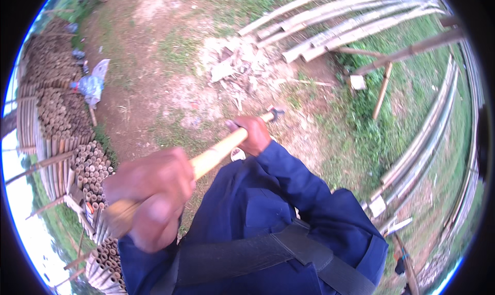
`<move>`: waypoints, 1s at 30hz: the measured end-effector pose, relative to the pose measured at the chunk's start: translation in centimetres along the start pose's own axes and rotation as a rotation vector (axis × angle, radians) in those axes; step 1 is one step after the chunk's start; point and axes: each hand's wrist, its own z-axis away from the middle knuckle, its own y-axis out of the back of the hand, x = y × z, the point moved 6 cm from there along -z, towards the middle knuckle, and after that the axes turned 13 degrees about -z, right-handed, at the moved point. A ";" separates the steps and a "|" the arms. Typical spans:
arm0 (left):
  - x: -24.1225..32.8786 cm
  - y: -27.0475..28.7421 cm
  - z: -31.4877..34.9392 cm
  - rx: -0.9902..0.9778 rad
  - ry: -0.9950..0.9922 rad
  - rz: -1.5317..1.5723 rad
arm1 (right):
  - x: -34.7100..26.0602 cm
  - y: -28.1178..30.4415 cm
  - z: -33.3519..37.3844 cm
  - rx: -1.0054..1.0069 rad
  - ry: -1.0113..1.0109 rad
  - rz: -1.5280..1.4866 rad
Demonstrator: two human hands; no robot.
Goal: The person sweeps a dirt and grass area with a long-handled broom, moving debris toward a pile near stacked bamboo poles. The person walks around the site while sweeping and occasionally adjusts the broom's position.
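Note:
Across the front of my body runs a thick pale-yellow pole (219, 152), slanting from lower left to upper right. A small dark piece, metal-looking (277, 112), shows at its far end; I cannot tell its kind. My left hand (154, 192) is wrapped round the near end, large and slightly blurred. Farther along, close to the dark piece, my right hand (252, 135) is closed round the same pole. Both forearms are in dark blue sleeves. Below the right hand, a small pale round thing (237, 154) is partly hidden by my clothing.
Several long split bamboo poles (335, 32) lie at the far right, with more lengths (420, 135) along the right side. A slanting timber post (412, 50) stands there. Stacked bamboo pieces (93, 166) line the left. Pale scraps (234, 68) cover the ground ahead.

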 end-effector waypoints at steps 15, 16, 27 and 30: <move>1.1 1.3 -4.5 0.114 -0.368 -0.233 | -6.8 2.6 -9.2 0.228 0.264 -0.169; -2.4 2.3 -3.9 0.104 -0.262 -0.210 | -7.7 2.2 -10.4 0.219 0.263 -0.210; -23.1 5.2 1.4 0.187 0.128 -0.395 | -14.0 -3.5 -9.0 0.214 0.440 -0.565; -25.9 9.7 5.6 0.335 0.202 -0.639 | -16.1 -6.7 -7.7 0.400 0.376 -0.572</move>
